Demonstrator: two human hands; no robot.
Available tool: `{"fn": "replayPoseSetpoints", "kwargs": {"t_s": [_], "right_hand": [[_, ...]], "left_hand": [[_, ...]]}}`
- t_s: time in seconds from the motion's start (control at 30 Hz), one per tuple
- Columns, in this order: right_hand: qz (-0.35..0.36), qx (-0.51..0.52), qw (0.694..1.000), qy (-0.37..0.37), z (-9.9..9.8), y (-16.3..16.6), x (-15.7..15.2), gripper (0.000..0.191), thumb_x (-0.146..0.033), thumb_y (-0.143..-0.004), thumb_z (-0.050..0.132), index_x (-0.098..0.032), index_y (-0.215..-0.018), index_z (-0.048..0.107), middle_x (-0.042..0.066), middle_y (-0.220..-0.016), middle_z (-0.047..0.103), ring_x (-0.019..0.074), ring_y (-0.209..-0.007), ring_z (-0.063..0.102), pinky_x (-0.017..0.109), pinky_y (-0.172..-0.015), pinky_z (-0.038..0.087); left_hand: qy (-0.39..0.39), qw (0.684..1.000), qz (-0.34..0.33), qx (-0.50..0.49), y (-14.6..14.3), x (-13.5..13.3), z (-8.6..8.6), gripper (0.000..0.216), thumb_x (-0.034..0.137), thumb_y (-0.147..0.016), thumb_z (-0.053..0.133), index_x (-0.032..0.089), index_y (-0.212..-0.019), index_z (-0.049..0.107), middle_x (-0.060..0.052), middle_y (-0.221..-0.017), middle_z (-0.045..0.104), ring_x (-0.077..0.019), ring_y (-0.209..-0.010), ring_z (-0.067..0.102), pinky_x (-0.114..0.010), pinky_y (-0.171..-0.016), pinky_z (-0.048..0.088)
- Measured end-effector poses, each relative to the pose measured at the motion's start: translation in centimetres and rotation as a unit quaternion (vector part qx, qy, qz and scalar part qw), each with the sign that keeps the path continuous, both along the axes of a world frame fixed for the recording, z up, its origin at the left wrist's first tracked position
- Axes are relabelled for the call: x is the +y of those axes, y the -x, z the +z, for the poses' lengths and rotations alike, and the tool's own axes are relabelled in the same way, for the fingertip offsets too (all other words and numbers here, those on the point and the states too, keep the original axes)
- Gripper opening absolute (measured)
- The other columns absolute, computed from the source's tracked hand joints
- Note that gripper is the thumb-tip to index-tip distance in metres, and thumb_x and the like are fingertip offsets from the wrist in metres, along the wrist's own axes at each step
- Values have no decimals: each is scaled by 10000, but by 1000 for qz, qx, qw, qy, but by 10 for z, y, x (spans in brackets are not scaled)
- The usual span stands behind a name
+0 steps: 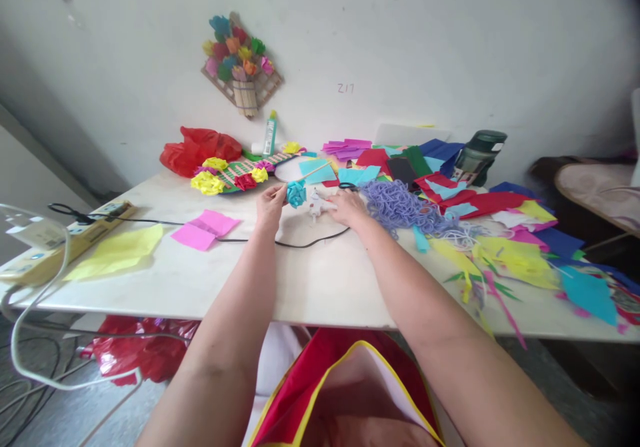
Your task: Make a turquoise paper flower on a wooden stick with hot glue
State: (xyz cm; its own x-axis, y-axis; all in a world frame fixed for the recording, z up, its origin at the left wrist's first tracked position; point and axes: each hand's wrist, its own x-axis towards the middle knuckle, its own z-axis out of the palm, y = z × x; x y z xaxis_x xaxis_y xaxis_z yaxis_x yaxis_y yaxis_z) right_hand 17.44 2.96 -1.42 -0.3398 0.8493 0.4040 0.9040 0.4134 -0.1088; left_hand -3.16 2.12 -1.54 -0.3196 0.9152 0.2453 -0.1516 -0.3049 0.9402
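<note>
Head view: both arms are stretching forward; left hand (pixel 271 204) is pinching a teal paper flower (pixel 296 194) by its fingertips, while right hand (pixel 349 207) is lying spread beside a white glue gun (pixel 316 204), just right of the flower.

The small white object (pixel 316 204) under the right hand (pixel 349 208) is too small to identify, the fingertips of the left hand (pixel 271 204) are hidden behind the teal folded-paper rosette (pixel 296 194), and the pale flat-topped table (pixel 320 280) is cropped at the right edge.
</note>
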Motion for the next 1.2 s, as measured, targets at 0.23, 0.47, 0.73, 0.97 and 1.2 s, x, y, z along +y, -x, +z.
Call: {"fn": "replayPoseSetpoints", "kwargs": {"t_s": [0.23, 0.47, 0.73, 0.97, 1.2], "right_hand": [[53, 74, 978, -186, 23, 0, -8, 287, -274, -908, 534, -170, -1079, 740, 139, -1118, 681, 294, -1050, 525, 434, -941, 380], [140, 26, 986, -87, 25, 2, -6, 340, -287, -957, 501, -218, -1218, 709, 113, -1137, 711, 263, -1044, 559, 405, -968, 362], [205, 70, 976, -31, 13, 0, 12, 379, -152, -912, 522, -245, -1229, 708, 79, -1067, 723, 196, -971, 616, 305, -866, 465], [263, 110, 959, -10, 10, -3, 23, 352, -151, -893, 536, -223, -1171, 739, 63, -949, 682, 166, -863, 618, 282, -811, 485], [252, 103, 962, 3, 12, -2, 20, 350, -180, -904, 544, -235, -1197, 728, 53, -944, 650, 156, -849, 592, 265, -785, 461]], "left_hand": [[-5, 995, -82, 58, -3, -4, 0, 494, 552, -521, 864, 138, -749, 718, -24, -645, 674, -140, -637, 616, -283, -702, 521], [3, 985, -139, 98, -8, -12, 3, 489, 562, -529, 868, 139, -722, 716, -39, -656, 672, -153, -637, 606, -290, -675, 508], [7, 978, -176, 114, -10, -19, 8, 497, 578, -533, 856, 136, -715, 720, -32, -636, 664, -140, -603, 589, -279, -652, 496], [9, 972, -210, 105, -7, -20, 8, 493, 566, -537, 864, 135, -734, 730, -38, -655, 681, -138, -609, 603, -282, -670, 507], [15, 967, -234, 96, -4, -17, 4, 524, 498, -528, 887, 137, -885, 759, -89, -818, 751, -188, -725, 674, -315, -740, 527]]}}
